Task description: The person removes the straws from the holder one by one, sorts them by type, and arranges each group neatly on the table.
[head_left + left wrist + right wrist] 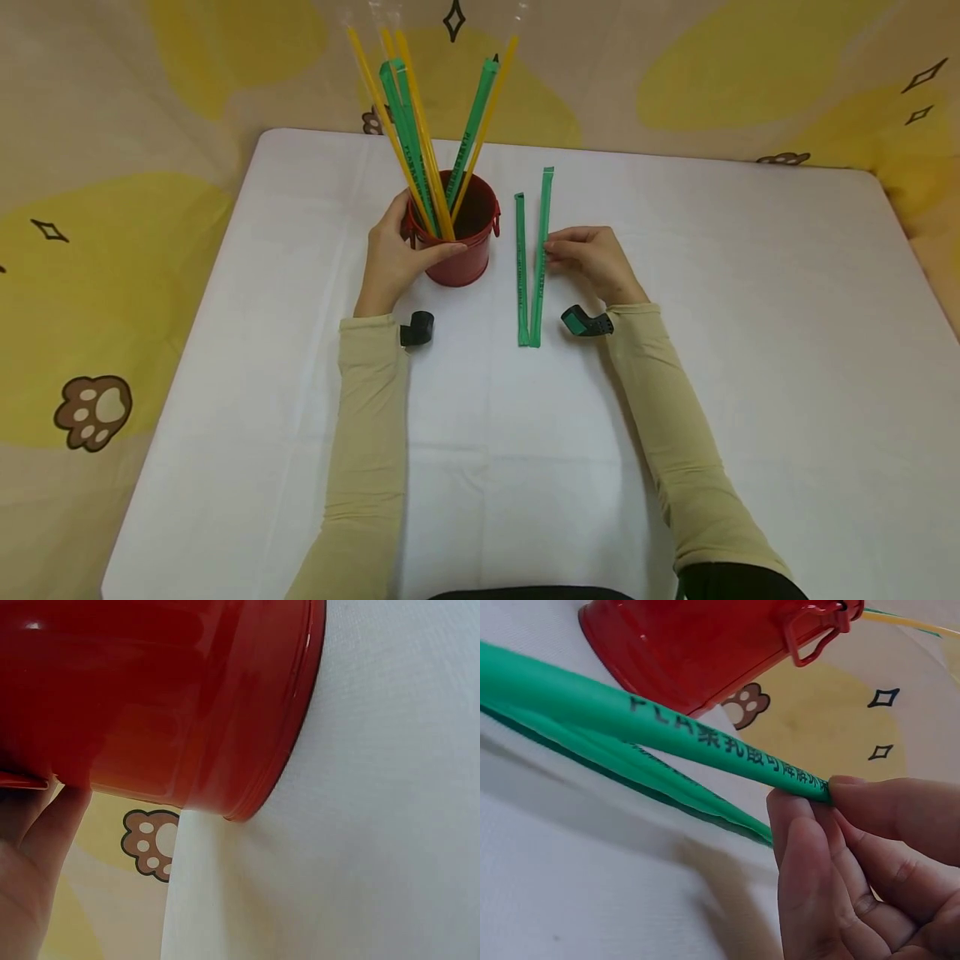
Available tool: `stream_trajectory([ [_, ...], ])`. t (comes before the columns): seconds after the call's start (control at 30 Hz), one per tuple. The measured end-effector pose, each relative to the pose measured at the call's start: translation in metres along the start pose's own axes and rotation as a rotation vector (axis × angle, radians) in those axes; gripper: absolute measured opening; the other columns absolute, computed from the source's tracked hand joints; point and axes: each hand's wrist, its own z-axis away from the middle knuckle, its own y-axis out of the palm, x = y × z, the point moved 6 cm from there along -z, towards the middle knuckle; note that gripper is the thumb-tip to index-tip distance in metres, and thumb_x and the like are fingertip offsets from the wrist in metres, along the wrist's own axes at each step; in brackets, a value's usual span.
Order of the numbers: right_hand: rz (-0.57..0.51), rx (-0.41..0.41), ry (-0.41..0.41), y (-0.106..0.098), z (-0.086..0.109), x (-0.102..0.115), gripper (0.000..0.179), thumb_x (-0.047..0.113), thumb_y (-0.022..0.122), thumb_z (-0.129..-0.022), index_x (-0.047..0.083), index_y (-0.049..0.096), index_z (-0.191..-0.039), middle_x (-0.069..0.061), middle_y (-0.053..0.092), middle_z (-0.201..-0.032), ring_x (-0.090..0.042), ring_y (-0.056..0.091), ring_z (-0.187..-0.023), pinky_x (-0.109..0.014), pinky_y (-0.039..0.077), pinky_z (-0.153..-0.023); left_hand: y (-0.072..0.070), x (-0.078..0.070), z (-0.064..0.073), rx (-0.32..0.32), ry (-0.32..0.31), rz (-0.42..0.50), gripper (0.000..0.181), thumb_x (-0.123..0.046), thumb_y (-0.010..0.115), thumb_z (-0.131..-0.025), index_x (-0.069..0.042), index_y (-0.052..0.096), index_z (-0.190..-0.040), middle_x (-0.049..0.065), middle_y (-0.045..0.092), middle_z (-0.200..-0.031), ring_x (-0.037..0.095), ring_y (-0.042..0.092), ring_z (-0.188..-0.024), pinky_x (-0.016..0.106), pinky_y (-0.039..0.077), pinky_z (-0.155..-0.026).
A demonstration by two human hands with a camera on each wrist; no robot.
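In the head view, a white desk (480, 500) spreads out before a person, with a yellow patterned cloth (712, 75) rising along its far and left sides. Towards the far edge, left of centre, stands a red bucket (459, 268), from which yellow straws (419, 117) and green-wrapped straws (476, 117) lean out in different directions. The left hand (392, 260) is at the bucket's left and near side, its grip curled round the rim with the thumb along the near part. To the right of the bucket are two slim green pieces side by side, near ends close together and far ends spread apart: the left straw (522, 275) and the right straw (542, 267). The right hand (594, 257) reaches in from the right, its grip pinching the right straw partway along. Both arms wear beige sleeves (367, 433), with a small black camera (417, 328) at each wrist. In the left wrist view, the bucket's glossy wall fills much of the picture, with fingers against it and its base by the white surface. In the right wrist view, thumb and fingertips clasp the right straw, which bears dark printing; the left straw lies beyond it, and the bucket shows behind with a ring on its side.
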Motion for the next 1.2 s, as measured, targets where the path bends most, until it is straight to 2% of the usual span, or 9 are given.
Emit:
stream_trajectory([
  [0.1, 0.066, 0.01, 0.018, 0.003, -0.002, -0.004, 0.017, 0.004, 0.067, -0.086, -0.008, 0.069, -0.098, -0.009, 0.069, -0.083, -0.017, 0.066, -0.067, -0.025, 0.057, -0.066, 0.0, 0.0, 0.0, -0.001, 0.001, -0.002, 0.079, -0.013, 0.084, -0.07, -0.01, 0.044, -0.138, 0.005, 0.056, -0.128, 0.014, 0.052, -0.114, 0.026, 0.041, -0.101],
  [0.3, 0.095, 0.006, 0.035, 0.006, -0.004, -0.01, 0.022, 0.003, 0.067, -0.086, -0.012, 0.066, -0.102, -0.008, 0.069, -0.079, -0.014, 0.066, -0.065, -0.024, 0.056, -0.063, 0.001, 0.002, -0.001, 0.001, 0.001, -0.011, 0.08, -0.014, 0.085, -0.07, -0.01, 0.044, -0.138, 0.006, 0.056, -0.127, 0.014, 0.052, -0.114, 0.025, 0.041, -0.101],
  [0.9, 0.146, -0.061, 0.014, 0.012, -0.007, -0.013, 0.02, 0.0, 0.068, -0.084, -0.013, 0.067, -0.1, -0.012, 0.068, -0.085, -0.012, 0.066, -0.063, -0.022, 0.056, -0.059, 0.0, 0.002, -0.001, 0.001, -0.008, 0.003, 0.08, -0.014, 0.085, -0.07, -0.011, 0.044, -0.139, 0.004, 0.055, -0.129, 0.015, 0.052, -0.114, 0.026, 0.04, -0.101],
  [1.2, 0.236, -0.093, 0.002, 0.014, -0.006, -0.01, 0.021, 0.003, 0.069, -0.084, -0.012, 0.068, -0.099, -0.012, 0.068, -0.084, -0.01, 0.065, -0.061, -0.02, 0.055, -0.056, 0.0, 0.003, -0.001, 0.009, -0.019, -0.004, 0.08, -0.017, 0.084, -0.071, -0.011, 0.044, -0.139, 0.003, 0.055, -0.13, 0.014, 0.051, -0.116, 0.025, 0.04, -0.102],
])
